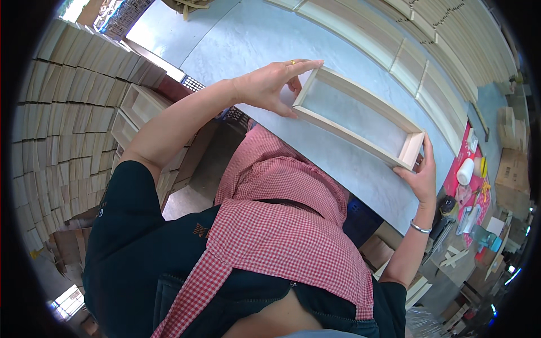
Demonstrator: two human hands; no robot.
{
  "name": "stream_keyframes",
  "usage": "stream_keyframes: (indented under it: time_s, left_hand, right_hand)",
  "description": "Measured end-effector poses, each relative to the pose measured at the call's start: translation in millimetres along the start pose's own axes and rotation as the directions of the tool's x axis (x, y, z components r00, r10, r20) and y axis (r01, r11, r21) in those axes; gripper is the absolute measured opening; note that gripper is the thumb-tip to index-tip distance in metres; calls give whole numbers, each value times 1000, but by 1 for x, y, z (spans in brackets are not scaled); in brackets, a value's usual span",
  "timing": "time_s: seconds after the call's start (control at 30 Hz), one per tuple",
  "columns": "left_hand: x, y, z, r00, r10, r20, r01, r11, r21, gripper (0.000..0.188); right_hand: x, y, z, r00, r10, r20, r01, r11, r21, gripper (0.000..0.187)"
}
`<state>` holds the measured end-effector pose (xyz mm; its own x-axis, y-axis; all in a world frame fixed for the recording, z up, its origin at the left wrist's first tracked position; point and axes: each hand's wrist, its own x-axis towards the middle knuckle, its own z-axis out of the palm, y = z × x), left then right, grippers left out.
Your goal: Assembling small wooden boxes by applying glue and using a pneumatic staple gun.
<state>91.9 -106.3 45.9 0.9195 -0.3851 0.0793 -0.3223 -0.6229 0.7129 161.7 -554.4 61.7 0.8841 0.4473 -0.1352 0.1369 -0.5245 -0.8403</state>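
Note:
Between my hands is a long, narrow rectangular wooden frame (349, 134), pale and bare, with the grey tabletop (236, 42) showing through its middle. My left hand (276, 84) grips its far-left end, thumb on the near corner and fingers at the far corner. At the opposite end my right hand (420, 174) holds the short side, its thumb near the front corner and its fingers partly hidden behind the wood. I cannot tell whether the frame rests on the table or hangs just above it.
Long wooden frames (383, 53) lie along the table's far side, before stacked wooden strips (473, 34). Tall stacks of wooden pieces (73, 112) stand at left. On the right are a white roll (465, 172), a bottle with a blue cap (486, 239) and a cardboard box (511, 172).

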Motion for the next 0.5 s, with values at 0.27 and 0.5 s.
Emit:
stream_keyframes:
  time_s: [0.27, 0.5]
  left_hand:
    - [35, -7, 10, 998, 65, -16, -65, 998, 7, 115]
    - [34, -7, 9, 999, 35, 20, -33, 997, -71, 117]
  right_hand:
    - [-2, 11, -14, 996, 38, -86, -39, 999, -7, 118]
    - [-1, 27, -17, 997, 39, -65, -40, 999, -13, 119]
